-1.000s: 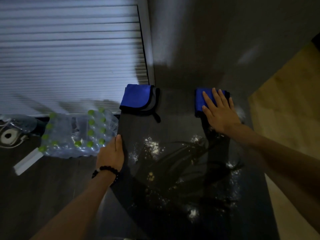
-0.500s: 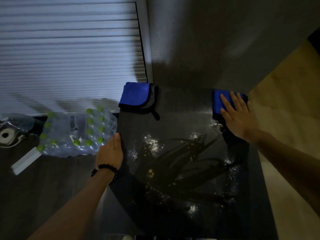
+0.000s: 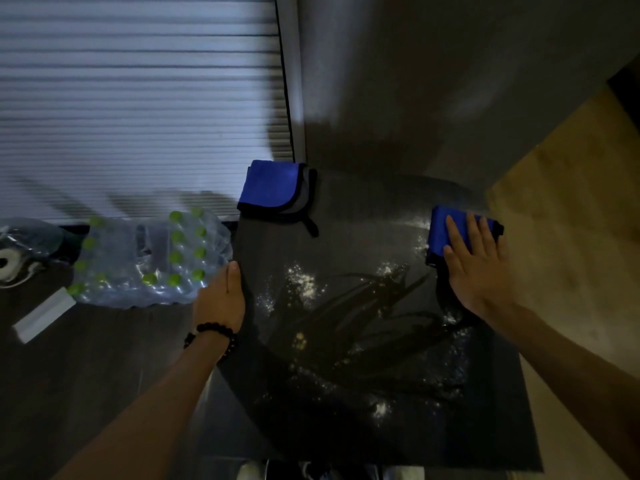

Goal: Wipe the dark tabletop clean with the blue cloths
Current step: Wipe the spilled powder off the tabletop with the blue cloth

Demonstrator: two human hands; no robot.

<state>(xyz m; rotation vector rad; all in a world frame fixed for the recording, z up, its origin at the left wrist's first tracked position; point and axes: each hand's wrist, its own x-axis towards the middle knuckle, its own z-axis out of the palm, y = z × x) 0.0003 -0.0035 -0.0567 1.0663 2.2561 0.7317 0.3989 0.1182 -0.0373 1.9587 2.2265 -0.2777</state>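
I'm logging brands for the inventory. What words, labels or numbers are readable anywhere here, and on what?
None can be read.
Pack of water bottles: the wrap and green caps show no legible print; too dim and blurred.
Folded blue cloth and the blue cloth under the right hand: no visible label text.

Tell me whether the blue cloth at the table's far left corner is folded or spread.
Folded: the blue cloth lies as a compact square with grey layers showing at its edge.
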